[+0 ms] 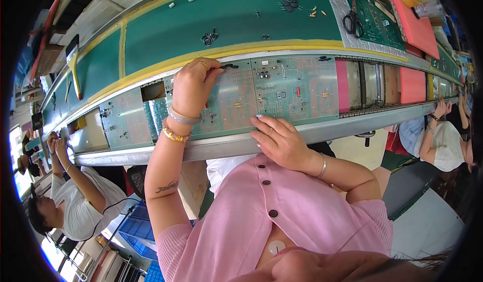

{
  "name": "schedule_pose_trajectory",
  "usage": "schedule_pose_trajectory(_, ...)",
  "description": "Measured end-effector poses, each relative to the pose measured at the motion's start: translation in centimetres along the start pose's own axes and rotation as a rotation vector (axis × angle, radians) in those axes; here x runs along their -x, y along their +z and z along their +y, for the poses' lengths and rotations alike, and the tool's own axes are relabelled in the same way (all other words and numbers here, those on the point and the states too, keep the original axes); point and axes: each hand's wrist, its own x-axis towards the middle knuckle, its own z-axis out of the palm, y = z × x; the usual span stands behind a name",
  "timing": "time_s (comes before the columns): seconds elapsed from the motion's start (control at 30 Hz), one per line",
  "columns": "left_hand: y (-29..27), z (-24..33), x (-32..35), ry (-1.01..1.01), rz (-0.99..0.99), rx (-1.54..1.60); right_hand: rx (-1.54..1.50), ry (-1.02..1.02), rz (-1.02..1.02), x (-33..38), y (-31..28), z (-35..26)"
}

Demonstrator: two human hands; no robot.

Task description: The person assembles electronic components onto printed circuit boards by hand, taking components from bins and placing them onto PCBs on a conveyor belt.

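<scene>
My left hand [195, 85] reaches over the far edge of a green circuit board [229, 88]. Its thumb and fingers are pinched on a small black disc-shaped component [230, 66] at that edge; the exact grip is partly hidden. My right hand [283, 142] is open, its fingers spread and the tips resting at the board's near edge. Adjoining on the right is a second circuit board [282, 87], with white, red, yellow and black parts in it. A similar black component [324, 58] sits at its far edge.
Beyond the rail [297, 123] and boards runs a green mat [166, 30] with loose black discs [289, 5], dark small parts [209, 38] and yellow parts [314, 13]. Scissors [353, 20] lie far right, a yellow-handled brush [73, 70] left. Co-workers sit on both sides.
</scene>
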Motion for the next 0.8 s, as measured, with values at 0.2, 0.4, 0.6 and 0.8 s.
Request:
schedule_pose_trajectory(0.2,0.0,-0.2,-0.3,0.185,0.009,-0.108,0.006,-0.001,-0.002,0.0,0.0,0.0)
schedule_pose_trajectory(0.4,-0.2,0.3,-0.8,0.301,-0.074,-0.122,0.005,-0.006,0.004,0.0,0.0,0.0)
schedule_pose_trajectory(0.6,0.0,-0.7,-0.7,0.133,-0.060,0.017,-0.008,0.001,0.012,-0.2,-0.1,0.0)
schedule_pose_trajectory(0.8,-0.1,-0.9,-0.7,0.007,-0.052,0.055,-0.012,0.000,0.013,-0.2,-0.2,0.0)
